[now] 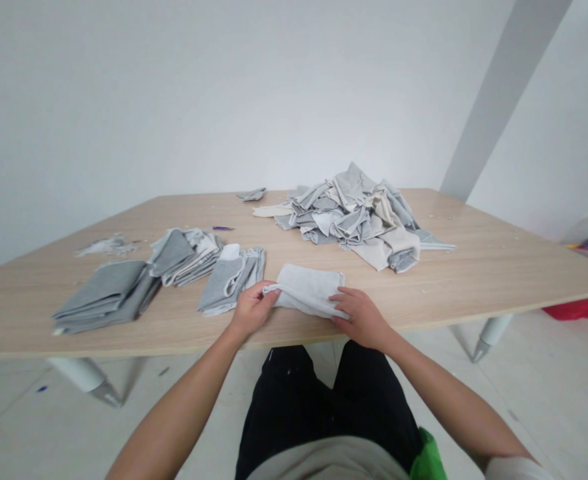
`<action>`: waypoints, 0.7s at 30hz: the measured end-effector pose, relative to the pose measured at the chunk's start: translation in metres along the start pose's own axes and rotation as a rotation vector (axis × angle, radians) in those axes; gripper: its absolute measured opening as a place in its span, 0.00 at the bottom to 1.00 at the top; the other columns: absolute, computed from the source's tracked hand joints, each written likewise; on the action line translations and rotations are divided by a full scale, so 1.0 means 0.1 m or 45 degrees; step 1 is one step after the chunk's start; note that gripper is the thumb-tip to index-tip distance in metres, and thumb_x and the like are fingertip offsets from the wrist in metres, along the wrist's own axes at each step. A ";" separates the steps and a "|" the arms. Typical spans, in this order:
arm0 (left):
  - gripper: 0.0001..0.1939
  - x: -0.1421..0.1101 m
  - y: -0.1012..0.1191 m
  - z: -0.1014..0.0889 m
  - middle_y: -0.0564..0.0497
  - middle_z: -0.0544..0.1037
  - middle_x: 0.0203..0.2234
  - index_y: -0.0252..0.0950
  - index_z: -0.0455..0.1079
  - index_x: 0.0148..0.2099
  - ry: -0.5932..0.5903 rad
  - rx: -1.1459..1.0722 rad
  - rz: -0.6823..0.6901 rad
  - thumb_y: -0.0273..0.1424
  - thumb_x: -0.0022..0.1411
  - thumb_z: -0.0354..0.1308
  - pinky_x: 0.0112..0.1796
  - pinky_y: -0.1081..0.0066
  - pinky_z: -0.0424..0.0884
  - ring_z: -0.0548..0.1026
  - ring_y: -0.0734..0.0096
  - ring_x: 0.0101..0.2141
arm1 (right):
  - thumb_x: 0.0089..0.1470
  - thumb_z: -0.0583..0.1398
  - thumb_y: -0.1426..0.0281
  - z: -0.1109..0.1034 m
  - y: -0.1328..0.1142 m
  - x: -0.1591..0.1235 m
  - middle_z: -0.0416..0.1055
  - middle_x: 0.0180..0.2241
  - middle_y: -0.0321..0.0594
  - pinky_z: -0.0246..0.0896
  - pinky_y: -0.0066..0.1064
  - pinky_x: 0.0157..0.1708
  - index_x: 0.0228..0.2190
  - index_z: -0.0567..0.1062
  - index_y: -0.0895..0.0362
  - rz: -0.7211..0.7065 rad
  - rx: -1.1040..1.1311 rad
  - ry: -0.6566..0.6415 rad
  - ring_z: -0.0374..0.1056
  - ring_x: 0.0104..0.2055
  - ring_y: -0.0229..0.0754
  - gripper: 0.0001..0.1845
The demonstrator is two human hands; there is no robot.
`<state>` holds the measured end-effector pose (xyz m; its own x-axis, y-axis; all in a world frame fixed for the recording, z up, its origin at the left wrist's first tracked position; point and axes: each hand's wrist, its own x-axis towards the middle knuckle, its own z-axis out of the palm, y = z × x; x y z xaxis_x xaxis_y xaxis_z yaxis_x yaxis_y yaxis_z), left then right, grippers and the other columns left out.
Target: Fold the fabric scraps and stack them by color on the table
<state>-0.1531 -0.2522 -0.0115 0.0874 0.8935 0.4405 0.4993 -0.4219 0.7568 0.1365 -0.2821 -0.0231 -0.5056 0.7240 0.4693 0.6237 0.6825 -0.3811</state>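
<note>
A folded pale grey piece of cloth [307, 285] lies at the table's front edge between my hands. My left hand [254, 310] pinches its near left corner between thumb and fingers, lifting that edge slightly. Around the cloth's right end, the fingers of my right hand [364, 317] are closed, some of them on its upper face. Just left of my left hand is a small stack of folded grey cloths [231, 277] with a white piece on top.
Further left are a fanned stack of folded cloths [187, 253] and a thicker dark grey stack [107, 293]. White scraps [107, 245] and a purple pen-like object [223, 228] lie behind them. A crumpled heap of grey and beige cloths [349, 210] covers the back right of the table [479, 267].
</note>
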 end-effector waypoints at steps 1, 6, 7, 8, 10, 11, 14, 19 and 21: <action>0.14 0.01 0.00 0.00 0.53 0.73 0.23 0.34 0.73 0.36 0.008 0.015 -0.015 0.40 0.59 0.54 0.30 0.73 0.66 0.69 0.71 0.27 | 0.53 0.60 0.67 0.00 0.03 0.00 0.74 0.48 0.43 0.54 0.46 0.57 0.36 0.76 0.54 0.022 0.074 0.035 0.61 0.58 0.49 0.08; 0.14 0.09 -0.04 0.04 0.52 0.76 0.26 0.34 0.73 0.38 0.066 0.012 -0.120 0.40 0.58 0.56 0.29 0.72 0.67 0.72 0.68 0.27 | 0.51 0.59 0.66 0.04 0.18 0.07 0.76 0.42 0.43 0.62 0.38 0.49 0.35 0.76 0.54 0.286 0.382 0.193 0.69 0.48 0.46 0.09; 0.15 0.13 -0.05 0.06 0.50 0.77 0.28 0.34 0.73 0.39 0.067 -0.010 -0.148 0.40 0.58 0.56 0.29 0.71 0.68 0.73 0.67 0.28 | 0.51 0.59 0.65 0.05 0.21 0.10 0.77 0.37 0.41 0.65 0.36 0.44 0.33 0.76 0.55 0.372 0.408 0.207 0.71 0.43 0.45 0.08; 0.15 0.18 -0.06 0.09 0.49 0.78 0.29 0.34 0.73 0.40 0.061 -0.023 -0.185 0.40 0.58 0.56 0.29 0.71 0.68 0.74 0.66 0.29 | 0.51 0.58 0.65 0.06 0.24 0.15 0.76 0.33 0.40 0.66 0.33 0.38 0.30 0.76 0.55 0.452 0.420 0.214 0.72 0.37 0.44 0.09; 0.17 0.30 -0.08 0.15 0.46 0.79 0.30 0.33 0.72 0.41 0.037 -0.013 -0.270 0.41 0.59 0.53 0.28 0.70 0.69 0.75 0.64 0.29 | 0.51 0.57 0.62 0.08 0.31 0.27 0.72 0.23 0.35 0.62 0.28 0.28 0.26 0.74 0.57 0.568 0.408 0.224 0.69 0.28 0.40 0.11; 0.17 0.37 -0.10 0.18 0.46 0.79 0.30 0.32 0.72 0.41 0.031 0.011 -0.307 0.41 0.59 0.52 0.27 0.70 0.69 0.76 0.64 0.29 | 0.51 0.57 0.62 0.08 0.35 0.34 0.70 0.21 0.34 0.59 0.27 0.25 0.25 0.73 0.57 0.601 0.388 0.236 0.66 0.25 0.39 0.13; 0.17 0.63 -0.17 0.30 0.45 0.79 0.28 0.32 0.72 0.39 0.054 0.126 -0.365 0.40 0.60 0.50 0.26 0.70 0.68 0.76 0.64 0.27 | 0.50 0.57 0.60 0.12 0.48 0.57 0.64 0.18 0.32 0.53 0.25 0.22 0.21 0.70 0.58 0.673 0.303 0.266 0.62 0.23 0.37 0.14; 0.16 0.94 -0.30 0.44 0.42 0.78 0.32 0.30 0.71 0.41 0.152 0.403 -0.381 0.37 0.57 0.53 0.36 0.65 0.69 0.76 0.57 0.37 | 0.48 0.57 0.63 0.21 0.69 0.85 0.67 0.21 0.34 0.55 0.27 0.26 0.24 0.71 0.58 0.831 0.113 0.258 0.64 0.27 0.39 0.10; 0.21 0.97 -0.33 0.47 0.37 0.77 0.40 0.27 0.68 0.50 0.201 0.513 -0.357 0.35 0.58 0.52 0.44 0.62 0.67 0.74 0.54 0.45 | 0.48 0.58 0.63 0.24 0.73 0.88 0.71 0.27 0.39 0.58 0.29 0.30 0.30 0.72 0.58 0.920 0.030 0.259 0.67 0.30 0.41 0.11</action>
<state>-0.1206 -0.1447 -0.0163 -0.2135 0.9165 0.3382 0.7799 -0.0486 0.6240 0.1231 -0.1656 -0.0290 0.1464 0.9614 0.2332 0.7443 0.0482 -0.6661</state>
